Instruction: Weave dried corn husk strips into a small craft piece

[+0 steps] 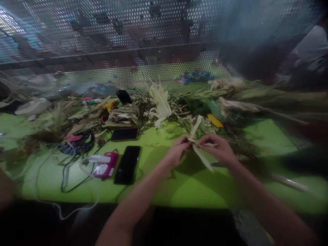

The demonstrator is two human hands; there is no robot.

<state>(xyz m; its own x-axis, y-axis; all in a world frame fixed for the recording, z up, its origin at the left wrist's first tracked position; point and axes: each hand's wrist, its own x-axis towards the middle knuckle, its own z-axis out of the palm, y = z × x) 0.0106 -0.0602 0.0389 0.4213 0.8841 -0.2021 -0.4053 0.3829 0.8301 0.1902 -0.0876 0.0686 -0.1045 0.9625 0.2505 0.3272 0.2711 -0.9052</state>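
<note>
Pale strips of corn husk point(202, 157) cross between my two hands above the green table. My left hand point(179, 148) pinches the husk where the strips meet. On the other side my right hand point(216, 147) has its fingers closed on a husk strip as well. One strip sticks up from the fingers and another hangs down to the right. Below my right hand a dark, flat thing point(217, 164) shows in part; its kind is hidden. Beyond my hands stands a bunch of pale husks point(160, 99).
Two dark phones point(127, 164) lie left of my arms, near a magenta box point(106, 165) with white and dark cables. Dried plant matter point(135, 114) heaps along the table's back, before a perforated metal screen point(128, 75). A yellow object point(214, 120) lies behind my right hand.
</note>
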